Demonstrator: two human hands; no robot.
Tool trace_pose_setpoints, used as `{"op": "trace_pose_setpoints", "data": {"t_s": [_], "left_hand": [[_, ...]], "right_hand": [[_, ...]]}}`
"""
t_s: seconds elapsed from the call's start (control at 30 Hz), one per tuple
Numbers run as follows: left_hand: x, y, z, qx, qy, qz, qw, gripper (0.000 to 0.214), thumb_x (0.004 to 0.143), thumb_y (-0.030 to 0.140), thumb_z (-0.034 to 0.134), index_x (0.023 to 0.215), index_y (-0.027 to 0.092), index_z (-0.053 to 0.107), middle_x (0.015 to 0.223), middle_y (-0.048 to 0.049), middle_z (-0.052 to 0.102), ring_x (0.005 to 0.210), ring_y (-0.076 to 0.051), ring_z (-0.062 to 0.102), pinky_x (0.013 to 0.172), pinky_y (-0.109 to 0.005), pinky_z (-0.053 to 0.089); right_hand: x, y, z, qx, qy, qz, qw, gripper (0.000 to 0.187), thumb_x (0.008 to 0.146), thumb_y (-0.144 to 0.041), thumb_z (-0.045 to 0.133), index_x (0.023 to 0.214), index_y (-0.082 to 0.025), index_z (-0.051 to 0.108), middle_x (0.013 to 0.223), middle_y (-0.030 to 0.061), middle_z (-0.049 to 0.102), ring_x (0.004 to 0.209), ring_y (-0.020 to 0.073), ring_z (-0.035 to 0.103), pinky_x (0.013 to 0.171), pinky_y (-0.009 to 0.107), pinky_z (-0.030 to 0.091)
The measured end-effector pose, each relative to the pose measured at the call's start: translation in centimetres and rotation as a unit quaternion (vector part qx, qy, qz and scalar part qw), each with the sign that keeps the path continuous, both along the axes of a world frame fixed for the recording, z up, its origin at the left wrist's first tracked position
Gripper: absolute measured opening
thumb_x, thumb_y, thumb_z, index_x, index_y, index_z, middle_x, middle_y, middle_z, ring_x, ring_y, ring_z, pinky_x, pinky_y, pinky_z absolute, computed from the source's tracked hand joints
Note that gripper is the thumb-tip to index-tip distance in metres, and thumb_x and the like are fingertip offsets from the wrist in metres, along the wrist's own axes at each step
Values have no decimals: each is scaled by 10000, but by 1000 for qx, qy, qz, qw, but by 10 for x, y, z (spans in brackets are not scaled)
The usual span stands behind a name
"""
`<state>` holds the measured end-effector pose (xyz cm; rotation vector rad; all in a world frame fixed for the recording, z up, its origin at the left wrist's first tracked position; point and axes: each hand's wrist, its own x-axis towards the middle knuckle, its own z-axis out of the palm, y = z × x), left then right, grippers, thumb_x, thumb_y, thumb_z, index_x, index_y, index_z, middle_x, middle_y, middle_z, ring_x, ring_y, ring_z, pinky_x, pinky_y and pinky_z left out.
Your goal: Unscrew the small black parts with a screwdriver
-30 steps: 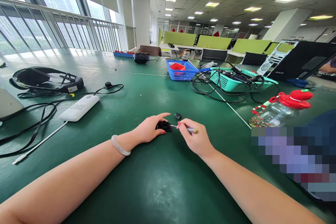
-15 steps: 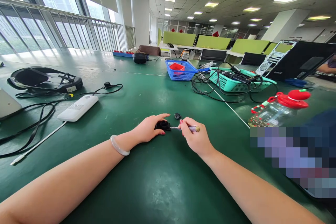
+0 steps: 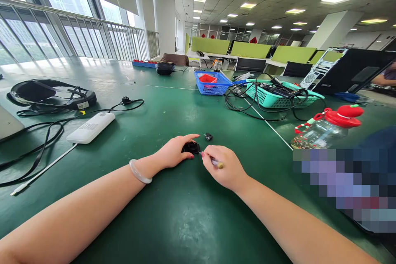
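Observation:
My left hand (image 3: 173, 152) lies low on the green table, its thumb and fingers closed around a small black plastic part (image 3: 192, 147). My right hand (image 3: 225, 166) grips a small screwdriver (image 3: 217, 163) with a pale handle and a yellowish end. The tool slants toward the right edge of the black part; its tip is mostly hidden by my fingers, so I cannot tell whether it touches. Just beyond my right hand, a small dark piece (image 3: 208, 136) rests loose on the table.
On the left lie a headset (image 3: 52, 95), a white power adapter (image 3: 91, 128) and black cables. Farther back stand a blue basket (image 3: 213, 86) and a green basket (image 3: 266, 99) with tangled cables. A red-lidded bottle (image 3: 328, 130) stands at the right.
My right hand has shifted left, closer to the black part, and turned the screwdriver so its handle end points more toward me. My left hand keeps its hold.

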<state>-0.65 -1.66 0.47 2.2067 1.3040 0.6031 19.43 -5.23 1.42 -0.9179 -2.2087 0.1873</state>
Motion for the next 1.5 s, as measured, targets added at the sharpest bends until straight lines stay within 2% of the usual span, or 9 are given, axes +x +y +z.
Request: {"op": "trace_pose_setpoints", "data": {"t_s": [0.17,0.33,0.5,0.67,0.83,0.93,1.03,1.23,1.5], "left_hand": [[-1,-2,-1,21,23,15,999,657,769,277,656,1383,287,424,1205,-60,659,1110,-254,596,983,-413,470],[-2,-4,-2,28,35,14,999,657,769,263,649,1385,294,424,1193,-66,657,1093,-256,590,965,-421,475],[-1,-4,0,13,21,5,1000,668,751,243,653,1378,302,431,1210,-42,658,1109,-248,582,979,-408,467],[-1,-4,0,5,26,7,1000,656,766,286,656,1381,304,429,1229,-54,647,1124,-256,578,988,-418,460],[-1,-3,0,14,35,10,999,662,757,271,674,1375,295,437,1226,-61,647,1122,-264,581,974,-415,467],[-1,-3,-1,17,35,8,999,660,762,266,672,1377,289,434,1218,-63,652,1118,-263,583,979,-417,463],[-1,-3,-2,16,28,4,999,661,767,260,667,1381,295,424,1213,-56,654,1127,-259,581,991,-415,458],[-1,-2,-4,15,29,7,999,660,773,270,661,1383,318,415,1200,-49,656,1115,-260,579,986,-429,458],[-1,-4,-3,15,21,1,1000,641,784,259,644,1381,313,417,1171,-50,665,1116,-255,576,982,-415,459]], "right_hand": [[-3,-4,1,124,-82,40,988,231,891,-169,454,669,-195,514,589,0,547,549,132,447,577,281,306],[-1,-7,3,116,-15,72,991,221,901,-167,457,696,-199,535,591,-8,568,554,128,454,592,273,338],[-4,-7,0,34,-5,89,995,191,905,-199,468,738,-207,561,652,0,615,603,135,504,623,270,379],[-5,-2,-1,-113,53,42,991,245,899,-251,457,674,-206,542,627,-11,573,576,124,498,576,253,376],[-1,12,-7,-284,173,-13,943,320,888,-425,479,688,-197,581,563,-16,547,544,133,513,550,253,397],[3,17,-9,-332,230,1,915,371,851,-518,523,694,-192,603,561,-6,569,556,147,549,584,269,443],[7,16,-4,-312,268,-3,912,414,843,-550,524,655,-191,608,530,-6,549,526,140,533,565,267,445],[13,13,1,-226,280,-66,931,402,887,-505,491,652,-196,595,538,-14,503,530,127,492,524,247,396],[10,17,-8,-245,240,-69,937,375,887,-482,492,673,-194,599,546,-14,508,519,124,479,492,240,369]]}}
